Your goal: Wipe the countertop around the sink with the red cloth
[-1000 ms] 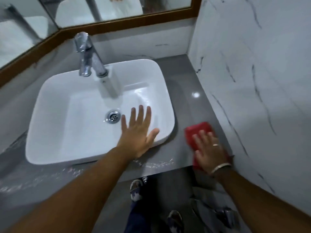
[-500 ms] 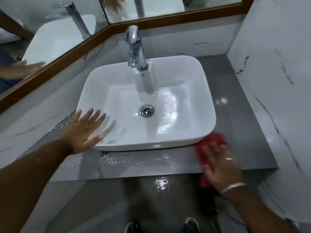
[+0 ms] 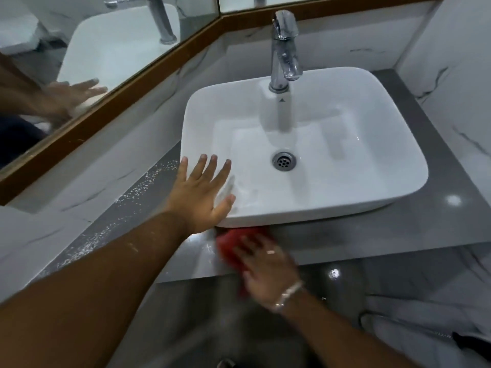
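A white rectangular sink [image 3: 398,187] sits on the grey countertop [image 3: 385,232]. My right hand [image 3: 265,269] presses the red cloth [image 3: 228,243] flat on the counter's front strip, just below the sink's front left corner; the hand is blurred with motion. My left hand [image 3: 202,192] is spread flat, fingers apart, resting over the sink's front left rim and holding nothing. Water droplets [image 3: 138,192] speckle the counter left of the sink.
A chrome tap [image 3: 284,49] rises at the back of the sink, and a drain [image 3: 283,161] sits in the basin. Wood-framed mirrors [image 3: 106,49] line the back and left walls. Marble wall [image 3: 457,75] closes the right side. Floor lies below the counter edge.
My right hand has swept the red cloth leftward along the counter's front strip, from the right of the sink to its front left corner. My left hand moved onto the sink's left rim.
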Available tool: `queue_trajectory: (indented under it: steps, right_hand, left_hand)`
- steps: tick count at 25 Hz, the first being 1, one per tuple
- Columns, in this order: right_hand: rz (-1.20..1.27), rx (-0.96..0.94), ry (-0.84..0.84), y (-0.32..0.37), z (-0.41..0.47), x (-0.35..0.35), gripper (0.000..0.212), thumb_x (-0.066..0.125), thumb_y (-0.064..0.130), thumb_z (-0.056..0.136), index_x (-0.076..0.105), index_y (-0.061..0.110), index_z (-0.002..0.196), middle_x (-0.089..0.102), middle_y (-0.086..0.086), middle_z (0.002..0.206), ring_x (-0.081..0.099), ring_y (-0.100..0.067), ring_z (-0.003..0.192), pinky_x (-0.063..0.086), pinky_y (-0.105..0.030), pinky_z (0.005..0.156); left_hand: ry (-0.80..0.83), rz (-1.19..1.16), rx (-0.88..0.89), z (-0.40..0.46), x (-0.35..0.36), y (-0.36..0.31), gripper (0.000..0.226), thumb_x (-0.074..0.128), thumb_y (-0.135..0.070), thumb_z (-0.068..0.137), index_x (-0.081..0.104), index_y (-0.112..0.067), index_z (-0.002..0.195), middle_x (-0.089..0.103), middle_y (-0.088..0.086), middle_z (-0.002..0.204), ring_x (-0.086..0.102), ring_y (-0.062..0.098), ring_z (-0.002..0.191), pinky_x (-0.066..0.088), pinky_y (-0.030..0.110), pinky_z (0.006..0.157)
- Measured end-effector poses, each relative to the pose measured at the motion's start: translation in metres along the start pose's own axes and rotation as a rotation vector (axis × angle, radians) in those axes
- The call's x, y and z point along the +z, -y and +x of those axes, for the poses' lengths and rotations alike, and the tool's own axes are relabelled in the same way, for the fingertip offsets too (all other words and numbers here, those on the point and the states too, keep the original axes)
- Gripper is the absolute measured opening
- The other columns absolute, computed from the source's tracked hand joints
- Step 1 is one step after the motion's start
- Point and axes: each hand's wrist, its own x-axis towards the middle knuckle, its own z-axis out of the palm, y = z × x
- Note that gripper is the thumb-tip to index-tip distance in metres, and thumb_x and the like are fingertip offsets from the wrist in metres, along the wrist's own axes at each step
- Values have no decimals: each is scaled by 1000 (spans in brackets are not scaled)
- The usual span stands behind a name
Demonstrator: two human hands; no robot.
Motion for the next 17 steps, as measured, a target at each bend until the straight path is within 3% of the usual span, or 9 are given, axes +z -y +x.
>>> queue_trajectory:
  steps: [2, 4, 6, 7, 9, 12, 13, 15, 17]
  right_hand:
    - [-108, 206, -87, -90, -40, -17, 56, 45, 40, 83, 47, 28, 138, 52, -7, 143, 45, -38, 129, 44, -54, 98]
    - [-80, 583, -95, -165, -71, -38, 64, 37, 42, 79, 46, 17, 137, 47, -19, 143, 41, -47, 128, 45, -61, 93]
    - [78, 902, -259, -156, -56, -41, 64, 35, 36, 78, 51, 9, 134, 48, -24, 142, 40, -48, 128, 37, -60, 102]
    - [154, 939, -307, -119, -37, -30, 57, 35, 31, 80, 54, 8, 129, 52, -22, 138, 42, -43, 126, 34, -57, 104]
    - [342, 697, -350, -20, -3, -4, 39, 33, 23, 85, 53, 16, 118, 58, -11, 125, 49, -34, 116, 34, -51, 103]
    - [143, 133, 10, 105, 36, 17, 53, 35, 37, 87, 41, 26, 139, 47, -5, 146, 43, -32, 134, 35, -49, 111]
    - [117, -14, 124, 109, 35, 21, 57, 31, 41, 90, 36, 24, 144, 41, -5, 153, 34, -32, 141, 31, -50, 114]
    - [44, -150, 99, 55, 14, 20, 57, 32, 48, 93, 37, 26, 145, 40, -4, 154, 28, -28, 145, 26, -50, 117]
    - [-25, 85, 5, -41, -27, -4, 58, 40, 53, 89, 41, 30, 142, 44, -3, 152, 31, -29, 142, 33, -52, 113]
  left_hand:
    - [-35, -14, 4, -1, 1, 1, 82, 4, -64, 88, 7, -25, 160, 13, 11, 165, 4, 29, 153, -9, 58, 120]
    - [-66, -12, 25, 1, 4, 1, 81, 4, -62, 88, 9, -25, 159, 13, 10, 165, 5, 29, 153, -7, 59, 120]
    - [-83, -15, 41, 1, 6, 2, 79, 6, -60, 88, 11, -24, 159, 17, 9, 165, 9, 30, 152, -5, 60, 120]
    - [-85, -11, 47, 2, 6, 3, 79, 8, -59, 88, 12, -24, 158, 19, 9, 164, 11, 30, 152, -4, 61, 120]
    - [-85, 3, 60, 1, 6, 3, 79, 9, -58, 88, 13, -23, 158, 22, 10, 163, 14, 31, 151, -3, 61, 120]
    - [-82, -1, 66, 0, 5, 3, 80, 10, -57, 87, 14, -22, 158, 24, 11, 162, 14, 32, 151, -3, 61, 120]
    - [-79, -6, 64, 0, 4, 3, 80, 10, -57, 87, 13, -22, 158, 24, 11, 162, 14, 32, 151, -4, 61, 120]
    - [-64, -9, 66, -1, 3, 4, 79, 9, -57, 87, 11, -23, 159, 23, 12, 163, 12, 31, 151, -4, 61, 120]
    - [-63, -7, 60, -1, 4, 4, 78, 8, -57, 88, 9, -24, 159, 20, 11, 164, 10, 31, 152, -5, 61, 120]
